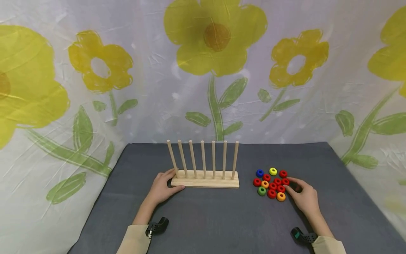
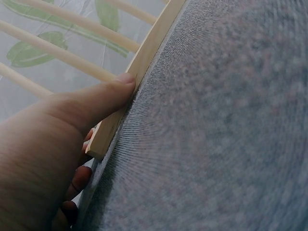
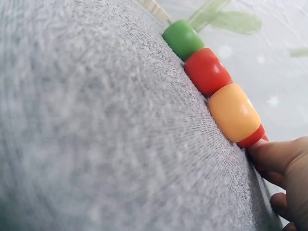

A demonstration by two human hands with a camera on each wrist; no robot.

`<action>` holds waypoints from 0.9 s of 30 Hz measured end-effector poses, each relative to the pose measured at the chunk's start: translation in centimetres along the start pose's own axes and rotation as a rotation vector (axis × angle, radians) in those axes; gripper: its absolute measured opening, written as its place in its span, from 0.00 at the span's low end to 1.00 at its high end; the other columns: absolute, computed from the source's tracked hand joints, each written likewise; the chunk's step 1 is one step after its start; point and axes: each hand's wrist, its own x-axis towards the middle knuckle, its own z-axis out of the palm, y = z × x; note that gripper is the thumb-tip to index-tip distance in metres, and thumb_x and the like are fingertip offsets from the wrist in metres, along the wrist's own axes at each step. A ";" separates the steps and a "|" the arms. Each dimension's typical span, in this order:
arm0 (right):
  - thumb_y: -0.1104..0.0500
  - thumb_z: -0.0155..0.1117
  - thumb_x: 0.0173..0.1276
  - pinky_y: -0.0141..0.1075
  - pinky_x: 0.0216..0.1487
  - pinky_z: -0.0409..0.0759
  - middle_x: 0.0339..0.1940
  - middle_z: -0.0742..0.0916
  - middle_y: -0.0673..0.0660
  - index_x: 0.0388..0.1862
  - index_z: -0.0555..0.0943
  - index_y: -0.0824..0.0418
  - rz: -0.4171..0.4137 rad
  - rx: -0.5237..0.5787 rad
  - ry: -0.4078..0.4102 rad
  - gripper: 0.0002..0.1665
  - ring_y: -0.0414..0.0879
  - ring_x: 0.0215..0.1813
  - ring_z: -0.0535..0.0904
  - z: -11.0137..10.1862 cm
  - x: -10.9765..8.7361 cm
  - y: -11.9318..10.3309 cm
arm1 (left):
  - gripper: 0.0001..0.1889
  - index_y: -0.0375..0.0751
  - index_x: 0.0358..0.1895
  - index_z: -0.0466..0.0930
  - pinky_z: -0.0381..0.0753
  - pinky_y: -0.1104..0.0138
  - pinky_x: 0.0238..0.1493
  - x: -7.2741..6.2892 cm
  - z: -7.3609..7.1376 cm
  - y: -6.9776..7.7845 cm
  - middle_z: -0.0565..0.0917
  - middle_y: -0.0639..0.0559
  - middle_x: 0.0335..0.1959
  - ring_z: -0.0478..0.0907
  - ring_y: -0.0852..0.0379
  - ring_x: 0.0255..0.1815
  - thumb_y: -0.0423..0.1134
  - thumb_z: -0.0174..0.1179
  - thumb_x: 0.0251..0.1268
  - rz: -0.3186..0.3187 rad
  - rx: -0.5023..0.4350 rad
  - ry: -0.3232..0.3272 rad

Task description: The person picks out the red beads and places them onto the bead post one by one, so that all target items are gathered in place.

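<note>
A pale wooden peg stand (image 1: 206, 182) with several upright pegs is at the middle of the table. My left hand (image 1: 162, 187) grips its left end, with the thumb on the front edge of the base and the fingers behind. In the left wrist view, the thumb (image 2: 108, 94) presses flat against that edge. To the right, my right hand (image 1: 303, 197) pinches a red ring bead (image 1: 284, 183) at the right side of a bead cluster, between thumb and index finger. An orange bead (image 3: 234, 113) partly hides the pinched bead in the right wrist view.
The loose beads are mostly red, with a blue bead (image 1: 259, 173), a yellow bead (image 1: 272, 174), a green bead (image 1: 261, 193) and orange ones. Dark grey cloth covers the table (image 1: 222, 222). A flower-printed curtain (image 1: 152, 88) hangs behind it.
</note>
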 end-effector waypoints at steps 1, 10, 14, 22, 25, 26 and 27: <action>0.63 0.79 0.60 0.38 0.26 0.61 0.22 0.76 0.51 0.50 0.87 0.66 -0.001 0.000 0.001 0.19 0.46 0.24 0.66 0.0 0.0 0.0 | 0.44 0.38 0.73 0.72 0.67 0.40 0.61 0.0 0.0 0.0 0.70 0.40 0.73 0.67 0.38 0.65 0.61 0.72 0.58 -0.002 -0.003 -0.001; 0.62 0.78 0.62 0.38 0.26 0.62 0.23 0.76 0.51 0.51 0.87 0.66 0.000 0.006 -0.009 0.19 0.46 0.24 0.67 -0.2 0.3 0.1 | 0.44 0.39 0.73 0.73 0.67 0.39 0.61 0.2 0.0 0.2 0.70 0.40 0.73 0.67 0.37 0.65 0.62 0.72 0.59 -0.009 -0.001 -0.002; 0.61 0.78 0.62 0.38 0.26 0.61 0.22 0.75 0.51 0.51 0.87 0.65 0.008 0.006 -0.009 0.19 0.46 0.24 0.66 -0.3 0.2 0.1 | 0.44 0.40 0.73 0.73 0.66 0.39 0.62 0.3 0.1 0.4 0.69 0.40 0.73 0.67 0.37 0.65 0.62 0.71 0.59 -0.011 -0.008 -0.008; 0.61 0.79 0.62 0.37 0.24 0.59 0.19 0.72 0.50 0.50 0.87 0.65 -0.005 0.009 0.026 0.18 0.44 0.21 0.63 -0.5 0.3 0.0 | 0.44 0.39 0.73 0.72 0.66 0.40 0.62 0.3 0.2 0.3 0.70 0.40 0.73 0.66 0.38 0.65 0.63 0.71 0.60 -0.017 -0.003 -0.017; 0.61 0.79 0.62 0.37 0.23 0.59 0.18 0.72 0.50 0.51 0.87 0.65 0.011 0.023 0.046 0.19 0.42 0.19 0.62 -0.6 0.3 -0.2 | 0.44 0.39 0.73 0.73 0.67 0.40 0.61 0.1 0.0 0.2 0.69 0.40 0.73 0.66 0.37 0.65 0.62 0.71 0.59 -0.009 -0.005 -0.012; 0.60 0.79 0.62 0.36 0.22 0.59 0.18 0.72 0.50 0.51 0.87 0.65 0.020 0.031 0.052 0.19 0.42 0.19 0.61 -0.7 0.2 -0.2 | 0.44 0.39 0.73 0.73 0.67 0.40 0.61 0.0 0.0 0.2 0.70 0.40 0.73 0.67 0.37 0.65 0.62 0.71 0.59 -0.008 -0.007 -0.010; 0.60 0.79 0.62 0.36 0.22 0.59 0.18 0.72 0.51 0.52 0.87 0.65 0.030 0.037 0.057 0.20 0.41 0.18 0.61 -0.7 0.2 -0.3 | 0.44 0.39 0.73 0.73 0.67 0.39 0.61 -0.1 -0.1 0.2 0.70 0.40 0.73 0.67 0.37 0.64 0.62 0.72 0.59 -0.007 -0.005 -0.007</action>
